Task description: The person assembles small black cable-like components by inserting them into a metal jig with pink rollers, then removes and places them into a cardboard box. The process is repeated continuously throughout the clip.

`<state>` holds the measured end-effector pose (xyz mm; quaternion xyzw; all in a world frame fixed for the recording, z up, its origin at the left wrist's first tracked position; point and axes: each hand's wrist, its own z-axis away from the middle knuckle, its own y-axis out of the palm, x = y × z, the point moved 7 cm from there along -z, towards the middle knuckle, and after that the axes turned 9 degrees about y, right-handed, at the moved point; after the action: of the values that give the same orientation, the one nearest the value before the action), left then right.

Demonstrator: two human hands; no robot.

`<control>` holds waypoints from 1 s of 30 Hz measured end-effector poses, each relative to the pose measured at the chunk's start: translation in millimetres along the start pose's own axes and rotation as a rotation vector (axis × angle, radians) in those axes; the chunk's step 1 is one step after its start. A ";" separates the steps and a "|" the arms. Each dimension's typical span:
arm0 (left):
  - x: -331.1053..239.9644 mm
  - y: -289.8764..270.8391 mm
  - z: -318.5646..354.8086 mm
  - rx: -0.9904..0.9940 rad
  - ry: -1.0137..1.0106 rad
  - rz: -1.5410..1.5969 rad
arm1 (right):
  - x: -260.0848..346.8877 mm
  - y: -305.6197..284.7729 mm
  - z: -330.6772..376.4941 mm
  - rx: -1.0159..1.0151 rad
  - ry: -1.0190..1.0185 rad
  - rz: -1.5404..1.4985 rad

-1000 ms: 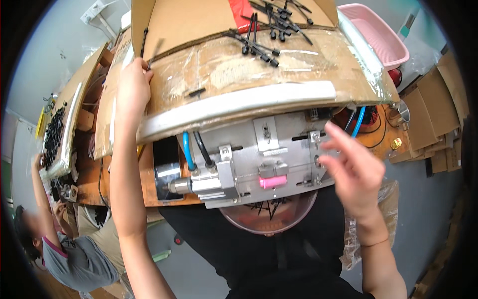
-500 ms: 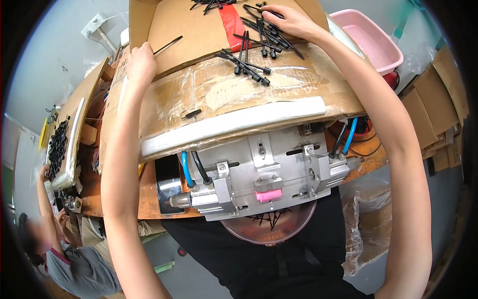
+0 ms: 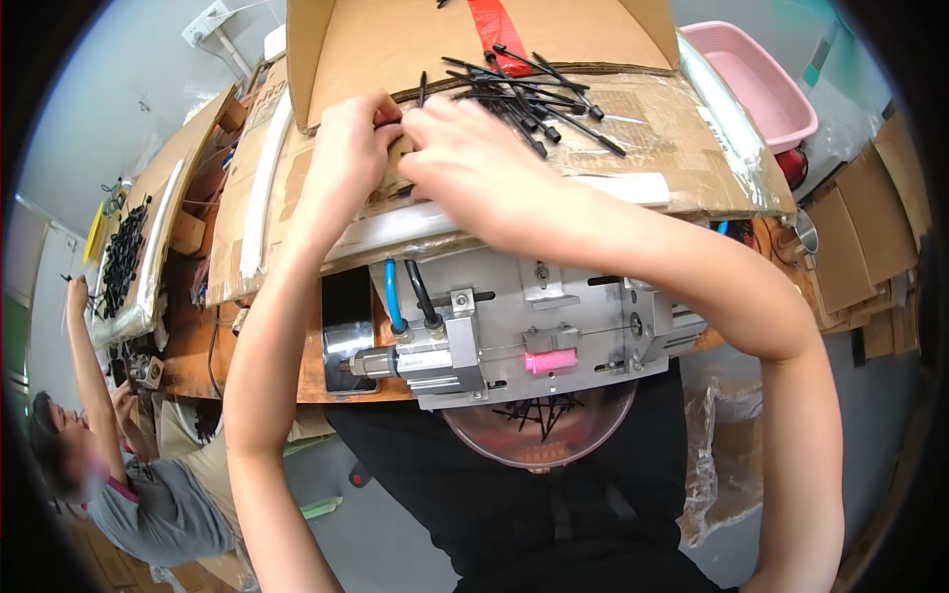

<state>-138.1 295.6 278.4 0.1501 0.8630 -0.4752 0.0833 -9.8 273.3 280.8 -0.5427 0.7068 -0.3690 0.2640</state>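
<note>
Over the taped cardboard surface, my left hand (image 3: pixel 346 148) and my right hand (image 3: pixel 474 173) come together, fingertips almost touching. A thin black headed pin (image 3: pixel 423 89) sticks up from my right fingertips. The left fingers are pinched on a dark bit, apparently another black pin, mostly hidden by the hand. Just beyond the right hand lies a loose pile of black pins (image 3: pixel 524 99), crossing one another at the box edge. Below my wrists sits a metal fixture (image 3: pixel 593 316) with cylinders at both sides and a pink piece (image 3: pixel 551 361) at its middle.
A clear bowl (image 3: pixel 608 425) with black pins sits under the fixture. Blue hose (image 3: pixel 394 296) and black hose rise at its left, beside a dark glossy panel (image 3: pixel 348 331). Pink basin (image 3: pixel 756 89) stands far right. At left, a co-worker (image 3: pixel 158 514) reaches to another pin pile (image 3: pixel 124 247).
My right hand has left the pile and moved left and nearer; my left hand has moved right to meet it. More pins now lie on the near cardboard. The view has shifted slightly.
</note>
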 end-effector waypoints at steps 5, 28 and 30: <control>-5.1 -14.9 8.8 -0.065 -0.035 0.020 | -0.7 -14.0 -9.2 0.036 0.089 -0.078; -145.6 -24.6 158.3 -0.186 0.129 -0.115 | -142.4 -92.8 71.0 0.053 0.664 -0.102; -175.3 6.8 197.2 -0.034 0.122 -0.102 | -124.7 -113.0 84.5 -0.070 0.879 -0.489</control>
<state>29.4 100.9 217.8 0.1334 0.8810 -0.4539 0.0087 154.1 357.8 319.0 -0.4945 0.6152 -0.5897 -0.1711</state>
